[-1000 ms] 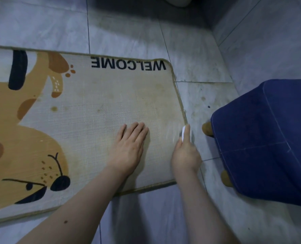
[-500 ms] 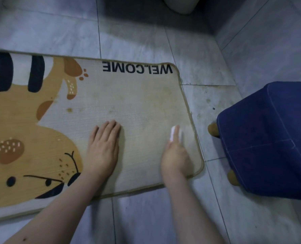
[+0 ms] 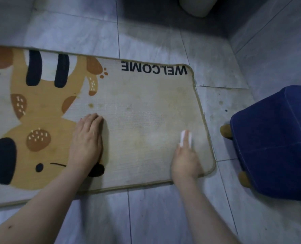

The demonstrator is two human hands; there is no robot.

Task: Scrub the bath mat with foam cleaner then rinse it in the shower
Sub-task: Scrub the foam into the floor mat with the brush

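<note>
A beige bath mat [image 3: 146, 106] with a cartoon giraffe and the word WELCOME lies flat on the grey tiled floor; its plain right part shows yellowish stains. My left hand [image 3: 87, 138] presses flat on the mat near the giraffe's head, fingers together. My right hand [image 3: 185, 162] is closed on a small white brush [image 3: 183, 138], which touches the mat near its right edge.
A dark blue stool [image 3: 276, 141] with wooden feet stands on the floor just right of the mat. A white rounded object [image 3: 195, 6] sits at the top by the corner of the tiled wall [image 3: 278, 41]. Grey floor tiles [image 3: 163, 217] lie in front of the mat.
My right hand with the white brush has moved along the mat's right part, from its edge inward and back. My left hand has shifted left toward the giraffe. The view moved so more of the mat shows.
</note>
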